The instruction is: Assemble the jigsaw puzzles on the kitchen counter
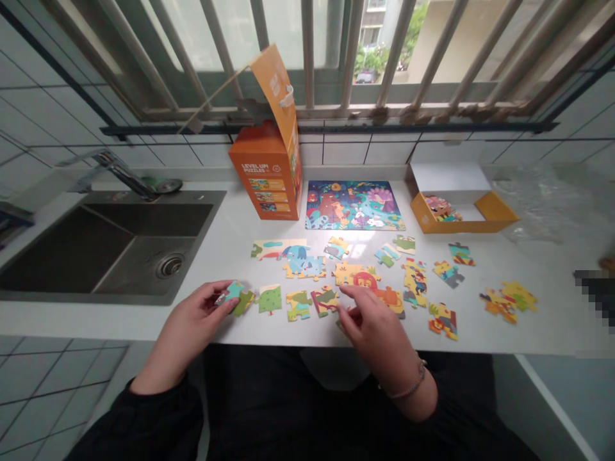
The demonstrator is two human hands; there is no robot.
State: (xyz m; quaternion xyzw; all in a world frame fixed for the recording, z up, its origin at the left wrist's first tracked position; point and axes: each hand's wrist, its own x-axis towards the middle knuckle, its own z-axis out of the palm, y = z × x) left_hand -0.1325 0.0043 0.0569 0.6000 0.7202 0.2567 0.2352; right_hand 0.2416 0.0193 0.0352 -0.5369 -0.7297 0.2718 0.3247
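Several loose puzzle pieces [413, 278] lie scattered on the white countertop [480, 333]. My left hand [196, 314] pinches a teal and green piece [236, 296] near the front edge. My right hand [372, 320] rests with curled fingers on pieces near the orange lion piece [368, 280]; what its fingers grip is hidden. A joined blue elephant section [300, 262] lies behind, and a finished puzzle [354, 205] sits further back.
An open orange puzzle box [269, 173] stands upright beside the finished puzzle. A low yellow tray [494, 214] holds more pieces at the back right. A steel sink [106, 250] with tap [122, 169] fills the left. Crumpled clear plastic [548, 198] lies far right.
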